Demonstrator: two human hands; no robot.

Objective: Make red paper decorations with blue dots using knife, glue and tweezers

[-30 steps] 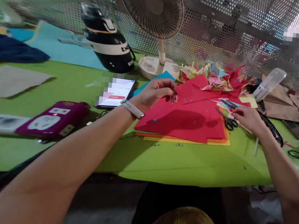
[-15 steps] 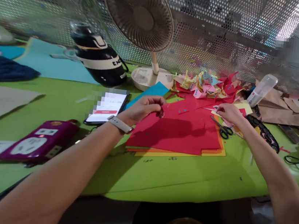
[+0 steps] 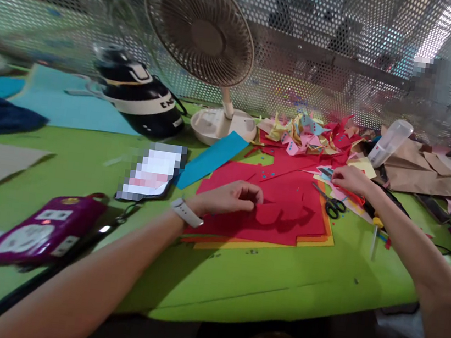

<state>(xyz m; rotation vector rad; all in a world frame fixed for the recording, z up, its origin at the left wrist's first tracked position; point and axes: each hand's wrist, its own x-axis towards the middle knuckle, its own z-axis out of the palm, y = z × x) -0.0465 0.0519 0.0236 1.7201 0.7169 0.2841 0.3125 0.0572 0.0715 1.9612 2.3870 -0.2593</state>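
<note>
My left hand (image 3: 238,197), with a pale watch band (image 3: 187,213) at the wrist, is closed in a pinch low over the stacked red paper (image 3: 221,229). What its fingertips hold, if anything, blends into the red. Further right, my right hand (image 3: 351,181) closes over a pile of small paper pieces. A dark grey tip (image 3: 326,172) shows at its fingertips and a red-orange part (image 3: 355,198) under the palm; I cannot tell whether they belong together. Black-handled scissors (image 3: 333,206) lie on the stack's right edge, just below that hand.
Folded coloured paper pieces (image 3: 307,134) lie heaped behind the stack, beside a fan (image 3: 207,36). A black bottle (image 3: 143,102), a phone (image 3: 152,170) and a purple power strip (image 3: 43,228) stand or lie leftward. Brown paper (image 3: 421,167) and a clear bottle (image 3: 391,144) are at right.
My left hand has come down and right, closer to the red paper. My right hand has shifted slightly over the paper pieces, where a dark tip and a red-orange part now show.
</note>
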